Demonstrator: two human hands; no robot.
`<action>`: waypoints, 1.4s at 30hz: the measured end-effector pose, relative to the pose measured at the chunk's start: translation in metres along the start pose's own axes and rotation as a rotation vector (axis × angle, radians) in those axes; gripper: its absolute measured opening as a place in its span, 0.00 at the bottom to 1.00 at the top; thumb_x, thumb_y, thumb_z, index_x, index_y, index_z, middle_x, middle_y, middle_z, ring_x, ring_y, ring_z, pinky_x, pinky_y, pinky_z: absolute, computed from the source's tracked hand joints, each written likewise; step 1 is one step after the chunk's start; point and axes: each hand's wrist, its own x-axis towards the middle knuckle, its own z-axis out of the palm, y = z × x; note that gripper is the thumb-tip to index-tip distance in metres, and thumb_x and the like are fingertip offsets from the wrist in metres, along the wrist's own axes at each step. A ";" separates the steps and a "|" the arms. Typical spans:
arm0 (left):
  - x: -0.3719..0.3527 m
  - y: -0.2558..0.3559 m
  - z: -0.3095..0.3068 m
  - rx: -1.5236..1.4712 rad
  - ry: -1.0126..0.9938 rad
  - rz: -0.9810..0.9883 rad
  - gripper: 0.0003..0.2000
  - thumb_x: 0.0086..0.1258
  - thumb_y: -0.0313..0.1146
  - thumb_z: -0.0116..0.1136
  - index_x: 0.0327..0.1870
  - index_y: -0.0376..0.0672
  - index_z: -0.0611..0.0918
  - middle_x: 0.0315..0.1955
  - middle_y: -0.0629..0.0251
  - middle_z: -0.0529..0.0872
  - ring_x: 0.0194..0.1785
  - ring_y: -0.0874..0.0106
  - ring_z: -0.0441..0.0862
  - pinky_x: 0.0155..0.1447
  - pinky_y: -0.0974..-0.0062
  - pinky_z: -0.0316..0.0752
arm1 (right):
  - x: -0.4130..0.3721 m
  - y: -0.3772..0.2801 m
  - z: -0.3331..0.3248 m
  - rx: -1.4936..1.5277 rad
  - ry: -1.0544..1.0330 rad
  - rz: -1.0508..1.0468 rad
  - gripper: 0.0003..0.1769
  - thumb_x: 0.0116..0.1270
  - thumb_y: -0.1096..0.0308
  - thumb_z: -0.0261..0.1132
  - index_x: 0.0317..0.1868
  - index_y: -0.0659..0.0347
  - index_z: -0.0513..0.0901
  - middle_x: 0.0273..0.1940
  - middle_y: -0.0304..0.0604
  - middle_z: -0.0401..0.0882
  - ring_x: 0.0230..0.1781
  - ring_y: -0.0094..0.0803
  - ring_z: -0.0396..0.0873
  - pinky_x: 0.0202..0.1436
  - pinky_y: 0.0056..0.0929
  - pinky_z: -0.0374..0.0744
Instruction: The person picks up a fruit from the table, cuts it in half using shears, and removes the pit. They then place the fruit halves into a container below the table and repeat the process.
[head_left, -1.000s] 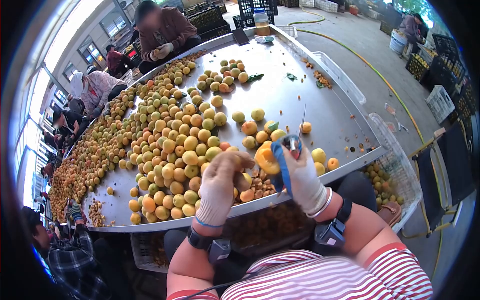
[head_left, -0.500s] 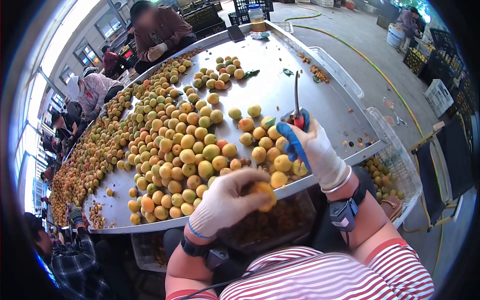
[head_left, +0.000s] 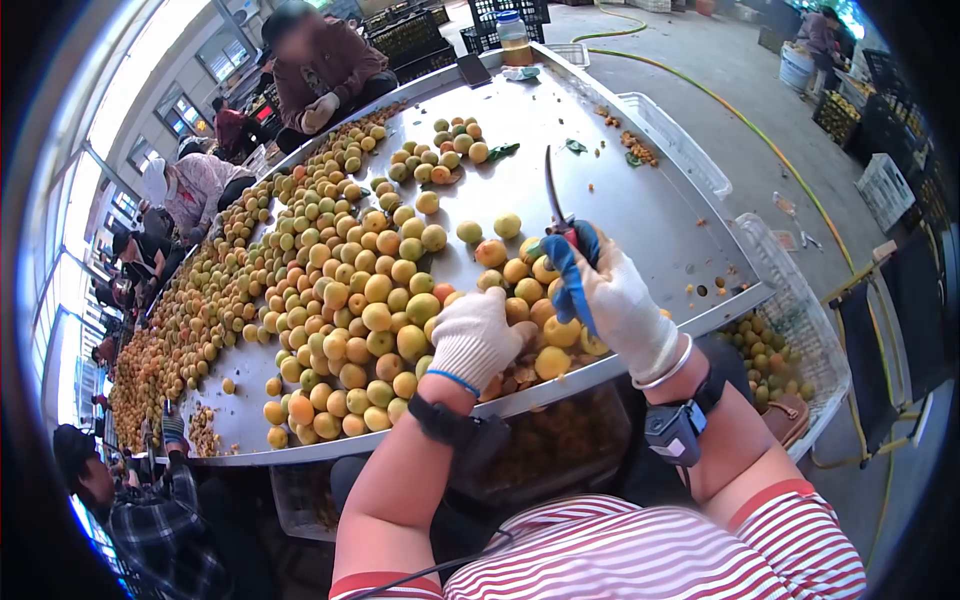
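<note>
Apricots [head_left: 377, 317] in yellow, orange and green lie heaped across a metal table [head_left: 640, 230]. My left hand [head_left: 470, 335], in a white knitted glove, rests low among the fruit near the table's front edge. Its fingers are curled down, and whatever they hold is hidden. Beneath it are brownish scraps [head_left: 515, 378]. My right hand [head_left: 625, 310] wears a white glove with blue-covered fingers, closed around the red handle of a curved knife [head_left: 552, 185]. The blade points up and away from me. A smaller group of apricots [head_left: 553, 361] lies between my hands.
A see-through bin [head_left: 560, 440] stands below the table edge, and a crate of apricots [head_left: 815, 365] is at right. Co-workers sit along the far and left sides, one in a brown jacket [head_left: 325, 65]. A folding chair [head_left: 870, 350] and a hose [head_left: 740, 120] are farther right.
My left hand has moved up and forward from the table edge to the fruit; the yellow apricot it held no longer shows. My right hand and knife have shifted slightly left.
</note>
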 end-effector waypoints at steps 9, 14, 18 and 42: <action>-0.031 -0.027 -0.027 -1.266 -0.057 0.021 0.27 0.61 0.30 0.66 0.64 0.39 0.78 0.47 0.59 0.85 0.44 0.69 0.88 0.53 0.72 0.84 | -0.014 -0.009 0.007 0.020 -0.072 -0.035 0.12 0.80 0.69 0.59 0.59 0.62 0.75 0.37 0.34 0.82 0.26 0.13 0.73 0.27 0.15 0.74; -0.058 -0.037 -0.055 -1.840 -0.259 0.147 0.35 0.62 0.32 0.67 0.71 0.30 0.69 0.51 0.55 0.83 0.51 0.66 0.86 0.56 0.70 0.84 | -0.025 -0.008 0.021 0.128 -0.097 0.021 0.18 0.79 0.55 0.62 0.54 0.63 0.82 0.33 0.36 0.81 0.20 0.16 0.73 0.21 0.17 0.71; -0.071 -0.031 -0.060 -1.732 -0.165 0.139 0.38 0.62 0.37 0.73 0.71 0.31 0.69 0.50 0.54 0.83 0.50 0.64 0.87 0.55 0.69 0.85 | -0.037 -0.013 0.031 0.140 -0.216 0.073 0.17 0.81 0.55 0.59 0.54 0.61 0.81 0.29 0.34 0.79 0.19 0.17 0.72 0.20 0.17 0.70; -0.098 -0.020 -0.056 -1.655 -0.045 0.234 0.28 0.76 0.48 0.59 0.66 0.37 0.68 0.43 0.64 0.80 0.35 0.77 0.78 0.42 0.79 0.78 | -0.066 -0.009 0.049 -0.433 -0.296 -0.315 0.06 0.76 0.71 0.56 0.44 0.66 0.75 0.28 0.49 0.80 0.24 0.49 0.79 0.30 0.33 0.77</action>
